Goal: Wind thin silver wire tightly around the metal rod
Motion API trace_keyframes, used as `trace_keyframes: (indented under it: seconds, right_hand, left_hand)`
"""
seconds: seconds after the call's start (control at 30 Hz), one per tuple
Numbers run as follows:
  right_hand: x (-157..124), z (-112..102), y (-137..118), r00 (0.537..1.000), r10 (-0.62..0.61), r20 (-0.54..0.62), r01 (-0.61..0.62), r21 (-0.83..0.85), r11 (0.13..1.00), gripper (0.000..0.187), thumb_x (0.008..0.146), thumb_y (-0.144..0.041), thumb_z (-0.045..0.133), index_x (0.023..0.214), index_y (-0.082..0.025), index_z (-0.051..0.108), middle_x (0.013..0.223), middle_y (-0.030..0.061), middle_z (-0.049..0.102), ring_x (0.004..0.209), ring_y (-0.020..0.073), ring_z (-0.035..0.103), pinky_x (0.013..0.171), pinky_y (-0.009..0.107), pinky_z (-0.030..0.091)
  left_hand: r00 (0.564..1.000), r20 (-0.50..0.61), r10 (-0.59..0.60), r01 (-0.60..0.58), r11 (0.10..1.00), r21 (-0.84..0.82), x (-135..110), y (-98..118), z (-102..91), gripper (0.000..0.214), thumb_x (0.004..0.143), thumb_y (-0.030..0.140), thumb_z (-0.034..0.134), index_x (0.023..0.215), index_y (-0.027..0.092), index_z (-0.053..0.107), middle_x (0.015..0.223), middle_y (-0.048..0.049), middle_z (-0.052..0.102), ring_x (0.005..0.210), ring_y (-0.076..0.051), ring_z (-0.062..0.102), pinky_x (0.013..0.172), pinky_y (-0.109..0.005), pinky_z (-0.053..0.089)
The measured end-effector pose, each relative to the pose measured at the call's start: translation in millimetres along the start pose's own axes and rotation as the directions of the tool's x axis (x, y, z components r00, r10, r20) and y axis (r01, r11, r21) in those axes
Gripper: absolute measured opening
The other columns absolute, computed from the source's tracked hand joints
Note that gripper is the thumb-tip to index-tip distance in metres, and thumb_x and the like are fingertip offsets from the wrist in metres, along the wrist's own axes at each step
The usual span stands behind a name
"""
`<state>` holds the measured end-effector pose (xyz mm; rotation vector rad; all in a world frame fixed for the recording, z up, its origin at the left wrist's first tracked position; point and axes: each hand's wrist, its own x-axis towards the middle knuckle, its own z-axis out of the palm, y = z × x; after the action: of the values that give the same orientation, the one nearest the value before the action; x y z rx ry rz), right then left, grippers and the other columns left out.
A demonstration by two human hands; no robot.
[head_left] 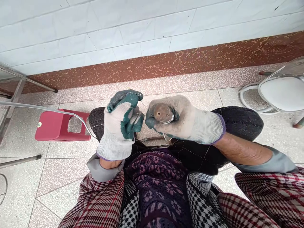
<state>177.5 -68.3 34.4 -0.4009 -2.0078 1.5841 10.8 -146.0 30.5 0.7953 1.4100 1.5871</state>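
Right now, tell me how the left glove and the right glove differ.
The left glove shows more green, while the right glove looks grimier across its back. The left glove is curled with a thin strand at its fingertips; the right glove wraps around a round brown piece. Both are pale and green, with purple at the cuff edge.

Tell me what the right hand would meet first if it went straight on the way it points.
The right hand points toward the left hand and would probably meet its curled fingers first, though depth is unclear.
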Motion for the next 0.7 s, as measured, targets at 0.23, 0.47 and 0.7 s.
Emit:
trace_keyframes:
  seconds: [0.23, 0.47, 0.7]
  right_hand:
    - [3, -11, 14, 0.966, 0.16, -0.203, -0.075, 0.374, 0.924, 0.027, 0.086, -0.029, 0.09, 0.076, -0.024, 0.066, 0.07, 0.0038, 0.071, 0.046, 0.0162, 0.058, 0.037, 0.029, 0.043]
    - [8, -16, 9, 0.938, 0.153, -0.31, -0.081, 0.233, 0.969, 0.036, 0.082, -0.041, 0.098, 0.07, -0.027, 0.067, 0.078, 0.0094, 0.072, 0.053, 0.0201, 0.056, 0.038, 0.037, 0.045]
    - [3, -16, -9, 0.961, 0.039, -0.273, -0.048, -0.024, 0.999, 0.03, 0.087, -0.04, 0.087, 0.073, -0.03, 0.062, 0.07, 0.0041, 0.066, 0.059, 0.0229, 0.058, 0.046, 0.039, 0.043]
  left_hand:
    - [0.984, 0.173, 0.039, -0.022, 0.995, -0.102, -9, 0, -12.4, 0.015, 0.079, 0.03, 0.092, 0.075, 0.024, 0.079, 0.055, 0.006, 0.048, 0.037, -0.008, 0.035, 0.034, -0.024, 0.034]
    - [0.976, 0.159, 0.15, -0.166, 0.981, 0.096, -9, -7, -15.8, 0.006, 0.088, 0.02, 0.086, 0.083, 0.023, 0.086, 0.071, -0.0004, 0.073, 0.046, -0.012, 0.057, 0.039, -0.025, 0.042]
    - [0.954, 0.121, 0.274, -0.299, 0.899, 0.32, -6, -19, -18.7, 0.009, 0.088, 0.021, 0.09, 0.086, 0.026, 0.084, 0.069, 0.0024, 0.069, 0.054, -0.014, 0.058, 0.049, -0.027, 0.047]
